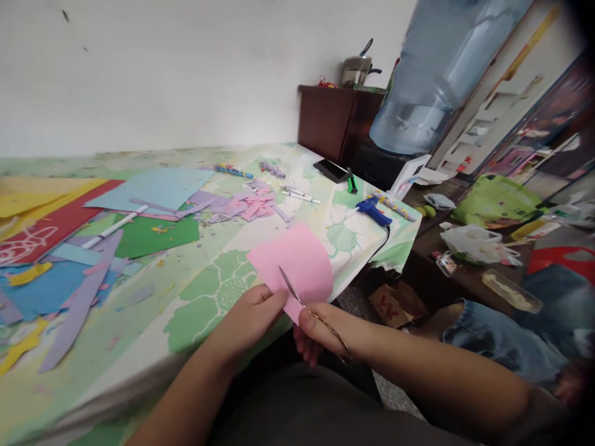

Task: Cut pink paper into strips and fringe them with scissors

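Observation:
A sheet of pink paper (309,260) hangs over the near edge of the table, pinched along its lower left side by my left hand (260,310). My right hand (325,328) is closed around the handles of a pair of scissors (289,283). Their pointed blade lies across the paper near its left edge, close to my left thumb. The lower blade is hidden by the sheet, so whether the paper is cut there I cannot tell.
Pink and purple paper scraps (253,204) lie mid-table, with coloured sheets (153,189) on the left. Toward the right corner are a blue glue gun (374,210), a black phone (332,170) and white pens (300,195). Another person's denim-covered leg (502,341) is at right.

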`<move>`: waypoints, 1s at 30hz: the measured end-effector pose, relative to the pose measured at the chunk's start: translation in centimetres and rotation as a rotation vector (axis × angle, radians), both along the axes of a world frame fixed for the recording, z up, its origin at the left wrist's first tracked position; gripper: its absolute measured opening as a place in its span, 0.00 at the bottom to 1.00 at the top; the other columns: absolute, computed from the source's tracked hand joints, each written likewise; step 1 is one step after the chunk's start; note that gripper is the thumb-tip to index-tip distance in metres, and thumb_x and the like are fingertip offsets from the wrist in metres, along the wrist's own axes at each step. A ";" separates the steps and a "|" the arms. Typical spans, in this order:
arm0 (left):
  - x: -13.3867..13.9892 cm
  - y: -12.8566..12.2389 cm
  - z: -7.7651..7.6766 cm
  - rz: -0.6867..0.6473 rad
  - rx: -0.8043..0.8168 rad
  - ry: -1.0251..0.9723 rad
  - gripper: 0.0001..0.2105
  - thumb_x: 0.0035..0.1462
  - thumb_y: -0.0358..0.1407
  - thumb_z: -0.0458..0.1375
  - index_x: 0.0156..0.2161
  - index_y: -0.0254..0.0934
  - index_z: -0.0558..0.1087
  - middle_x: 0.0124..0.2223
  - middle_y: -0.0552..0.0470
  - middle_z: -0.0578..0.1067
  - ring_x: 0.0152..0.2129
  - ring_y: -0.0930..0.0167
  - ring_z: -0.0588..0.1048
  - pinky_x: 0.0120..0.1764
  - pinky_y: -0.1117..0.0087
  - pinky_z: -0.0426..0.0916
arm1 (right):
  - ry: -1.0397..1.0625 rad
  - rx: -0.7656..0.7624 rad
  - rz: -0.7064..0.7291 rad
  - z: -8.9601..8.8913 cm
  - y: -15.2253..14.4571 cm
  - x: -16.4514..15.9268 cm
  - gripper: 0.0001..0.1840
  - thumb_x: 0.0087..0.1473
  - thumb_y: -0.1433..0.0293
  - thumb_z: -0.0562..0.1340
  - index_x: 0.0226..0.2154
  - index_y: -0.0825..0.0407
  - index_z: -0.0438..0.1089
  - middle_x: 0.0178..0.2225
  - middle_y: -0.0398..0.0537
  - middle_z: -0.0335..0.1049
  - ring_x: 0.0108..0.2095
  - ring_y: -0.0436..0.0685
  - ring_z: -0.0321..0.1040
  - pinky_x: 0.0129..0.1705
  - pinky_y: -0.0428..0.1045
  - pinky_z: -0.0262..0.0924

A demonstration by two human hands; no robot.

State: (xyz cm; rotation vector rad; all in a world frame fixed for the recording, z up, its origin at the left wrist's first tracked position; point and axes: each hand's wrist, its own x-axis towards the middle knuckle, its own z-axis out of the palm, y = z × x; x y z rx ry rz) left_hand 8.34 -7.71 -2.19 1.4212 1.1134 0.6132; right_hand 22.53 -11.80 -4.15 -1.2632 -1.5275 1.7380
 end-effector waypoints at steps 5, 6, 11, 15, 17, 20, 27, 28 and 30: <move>-1.8 0.9 2.4 -0.062 -0.043 0.055 0.14 0.43 0.38 0.47 0.11 0.37 0.55 0.11 0.60 0.52 0.10 0.78 0.51 0.15 0.74 0.44 | 0.052 0.060 0.055 1.7 1.1 -1.4 0.31 0.37 0.44 0.44 0.22 0.57 0.56 0.19 0.42 0.57 0.17 0.45 0.57 0.18 0.44 0.56; -2.1 1.1 2.7 -0.064 -0.049 0.060 0.14 0.43 0.38 0.46 0.11 0.37 0.54 0.11 0.60 0.51 0.09 0.79 0.50 0.15 0.74 0.43 | 0.060 0.072 0.060 2.0 1.3 -1.7 0.31 0.36 0.43 0.44 0.21 0.56 0.55 0.19 0.42 0.57 0.17 0.45 0.57 0.18 0.44 0.56; -3.2 2.0 3.9 -0.028 -0.028 0.096 0.14 0.43 0.36 0.46 0.11 0.37 0.53 0.10 0.61 0.51 0.09 0.80 0.49 0.15 0.75 0.42 | -0.001 0.110 0.038 2.8 2.0 -3.2 0.30 0.34 0.43 0.45 0.20 0.55 0.54 0.15 0.38 0.54 0.13 0.43 0.53 0.13 0.41 0.51; -3.8 2.8 4.8 0.003 -0.050 0.118 0.12 0.41 0.37 0.48 0.12 0.36 0.54 0.10 0.61 0.52 0.09 0.80 0.50 0.15 0.76 0.43 | 0.003 0.145 0.021 2.0 2.7 -3.7 0.27 0.38 0.46 0.47 0.21 0.55 0.54 0.15 0.37 0.53 0.12 0.42 0.52 0.11 0.40 0.49; -3.8 3.1 5.3 0.001 -0.052 0.123 0.12 0.41 0.37 0.48 0.13 0.37 0.55 0.10 0.61 0.53 0.09 0.80 0.51 0.15 0.76 0.43 | 0.016 0.155 0.014 1.9 3.1 -3.8 0.26 0.38 0.46 0.47 0.22 0.55 0.54 0.14 0.37 0.52 0.12 0.43 0.52 0.11 0.39 0.49; -3.7 3.4 6.0 -0.009 -0.054 0.134 0.10 0.40 0.36 0.48 0.13 0.36 0.56 0.11 0.61 0.54 0.09 0.80 0.51 0.15 0.76 0.44 | 0.053 0.204 0.018 2.3 3.7 -3.9 0.27 0.37 0.45 0.48 0.21 0.55 0.55 0.15 0.38 0.52 0.13 0.44 0.54 0.12 0.40 0.50; -3.6 4.4 6.0 -0.035 -0.102 0.095 0.12 0.41 0.34 0.48 0.12 0.37 0.54 0.10 0.62 0.51 0.09 0.80 0.48 0.15 0.76 0.41 | 0.149 0.256 0.024 3.1 4.4 -4.1 0.28 0.39 0.45 0.45 0.19 0.55 0.55 0.14 0.39 0.53 0.12 0.43 0.52 0.11 0.40 0.48; -3.7 4.6 5.8 -0.035 -0.107 0.088 0.12 0.41 0.35 0.48 0.12 0.37 0.54 0.10 0.62 0.51 0.09 0.80 0.48 0.15 0.76 0.41 | 0.149 0.253 0.025 3.0 4.5 -4.1 0.28 0.39 0.46 0.45 0.19 0.55 0.55 0.14 0.39 0.52 0.12 0.43 0.51 0.11 0.40 0.48; -3.9 5.0 5.4 -0.026 -0.118 0.079 0.12 0.41 0.35 0.48 0.13 0.36 0.55 0.10 0.62 0.51 0.09 0.80 0.48 0.15 0.76 0.41 | 0.140 0.239 0.031 2.6 4.9 -4.2 0.27 0.40 0.47 0.46 0.18 0.55 0.54 0.13 0.38 0.53 0.11 0.43 0.51 0.11 0.39 0.47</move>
